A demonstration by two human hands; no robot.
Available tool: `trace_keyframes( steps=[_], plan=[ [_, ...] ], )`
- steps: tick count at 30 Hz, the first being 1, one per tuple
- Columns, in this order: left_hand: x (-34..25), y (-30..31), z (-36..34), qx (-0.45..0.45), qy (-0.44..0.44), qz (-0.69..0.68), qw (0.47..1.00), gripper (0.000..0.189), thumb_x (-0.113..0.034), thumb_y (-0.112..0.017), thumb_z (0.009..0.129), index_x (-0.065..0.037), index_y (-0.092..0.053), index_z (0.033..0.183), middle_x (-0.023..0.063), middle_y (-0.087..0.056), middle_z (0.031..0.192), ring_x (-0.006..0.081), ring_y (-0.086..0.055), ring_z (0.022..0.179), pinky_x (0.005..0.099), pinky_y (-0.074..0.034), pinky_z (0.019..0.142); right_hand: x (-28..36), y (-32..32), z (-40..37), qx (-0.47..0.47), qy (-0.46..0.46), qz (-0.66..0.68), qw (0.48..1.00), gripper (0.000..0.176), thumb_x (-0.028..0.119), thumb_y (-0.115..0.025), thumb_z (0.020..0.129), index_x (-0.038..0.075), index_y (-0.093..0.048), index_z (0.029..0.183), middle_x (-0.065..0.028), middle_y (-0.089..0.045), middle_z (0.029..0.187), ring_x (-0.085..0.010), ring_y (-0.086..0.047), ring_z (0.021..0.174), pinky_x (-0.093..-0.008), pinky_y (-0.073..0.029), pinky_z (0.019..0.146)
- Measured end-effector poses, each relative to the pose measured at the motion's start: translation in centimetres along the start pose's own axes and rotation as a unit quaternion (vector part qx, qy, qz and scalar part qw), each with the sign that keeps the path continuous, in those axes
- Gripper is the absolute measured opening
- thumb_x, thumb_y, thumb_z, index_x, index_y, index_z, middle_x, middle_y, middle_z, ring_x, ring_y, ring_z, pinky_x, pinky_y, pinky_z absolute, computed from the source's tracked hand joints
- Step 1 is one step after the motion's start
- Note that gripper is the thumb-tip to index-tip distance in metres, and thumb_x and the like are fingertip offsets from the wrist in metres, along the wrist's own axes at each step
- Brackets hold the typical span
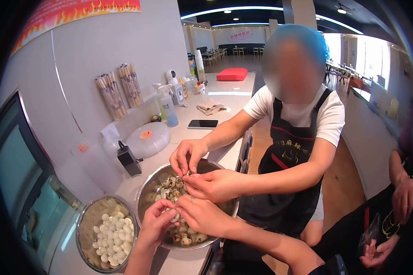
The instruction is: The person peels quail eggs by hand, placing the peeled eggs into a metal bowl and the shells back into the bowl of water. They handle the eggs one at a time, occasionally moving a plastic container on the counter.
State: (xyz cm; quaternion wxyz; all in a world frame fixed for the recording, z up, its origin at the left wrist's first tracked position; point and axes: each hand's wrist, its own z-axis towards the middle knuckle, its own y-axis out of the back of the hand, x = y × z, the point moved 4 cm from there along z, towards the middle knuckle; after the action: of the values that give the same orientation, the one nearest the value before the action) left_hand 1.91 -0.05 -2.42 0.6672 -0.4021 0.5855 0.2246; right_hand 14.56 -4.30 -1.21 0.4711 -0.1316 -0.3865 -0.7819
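Over a large steel bowl (147,191), my left hand (158,219) pinches a pale quail egg (175,215) between thumb and fingers. My right hand (198,214) reaches in from the right, its fingertips closed against the same egg. Speckled quail eggs (172,182) and bits of shell lie in the bowl beneath. Just above my hands, a co-worker's two hands (218,184) pinch something small, mostly hidden by their fingers. Left of my left hand stands a second bowl (84,221) with many smooth white peeled eggs (114,236).
A black phone (203,124), pump bottles (170,111), a cloth (211,107) and a red box (232,74) sit along the counter. A black device (129,160) and clear lids (147,137) are by the wall. The co-worker (291,133) stands opposite; another person's hands (376,252) show at right.
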Motion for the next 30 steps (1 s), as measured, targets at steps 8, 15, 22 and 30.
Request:
trace_keyframes(
  steps=[8, 15, 22, 30],
  plan=[
    [-0.21, -0.35, 0.02, -0.008, -0.014, 0.005, 1.0, 0.014, -0.004, -0.054, 0.077, -0.003, -0.049, 0.09, 0.0067, -0.055, 0.088, 0.0118, -0.055, 0.078, 0.0232, -0.047, 0.065, -0.22, 0.14, -0.11, -0.021, -0.036, 0.012, 0.999, 0.009, 0.009, -0.045, 0.084, -0.001, -0.044, 0.085, -0.018, -0.052, 0.067, -0.0342, -0.053, 0.064, -0.0398, -0.04, 0.056],
    [-0.11, 0.12, 0.33, 0.004, -0.004, -0.032, 0.999, 0.011, -0.003, -0.051, 0.077, -0.002, -0.05, 0.088, 0.0071, -0.055, 0.086, 0.0128, -0.054, 0.074, 0.0211, -0.042, 0.057, -0.24, 0.23, 0.16, -0.02, -0.045, 0.064, 0.997, 0.009, 0.007, -0.045, 0.083, -0.001, -0.045, 0.083, -0.0162, -0.053, 0.07, -0.032, -0.055, 0.066, -0.0382, -0.041, 0.058],
    [-0.13, -0.15, 0.21, 0.009, -0.007, -0.027, 1.0, 0.013, -0.003, -0.051, 0.077, -0.002, -0.049, 0.09, 0.0047, -0.051, 0.081, 0.0092, -0.048, 0.062, 0.0188, -0.035, 0.05, 0.02, 0.46, 0.13, -0.032, -0.018, 0.048, 0.998, 0.007, 0.006, -0.045, 0.083, -0.001, -0.045, 0.085, -0.0161, -0.053, 0.071, -0.032, -0.054, 0.065, -0.0379, -0.041, 0.058],
    [-0.08, 0.1, 0.36, -0.001, 0.017, -0.03, 0.999, 0.022, 0.002, -0.046, 0.071, -0.001, -0.046, 0.092, 0.007, -0.052, 0.083, 0.0107, -0.05, 0.067, 0.0197, -0.037, 0.051, -0.06, 0.23, 0.33, -0.012, -0.05, 0.061, 0.997, 0.009, 0.006, -0.048, 0.081, 0.0, -0.045, 0.087, -0.0138, -0.051, 0.074, -0.0307, -0.053, 0.069, -0.0375, -0.041, 0.061]
  ],
)
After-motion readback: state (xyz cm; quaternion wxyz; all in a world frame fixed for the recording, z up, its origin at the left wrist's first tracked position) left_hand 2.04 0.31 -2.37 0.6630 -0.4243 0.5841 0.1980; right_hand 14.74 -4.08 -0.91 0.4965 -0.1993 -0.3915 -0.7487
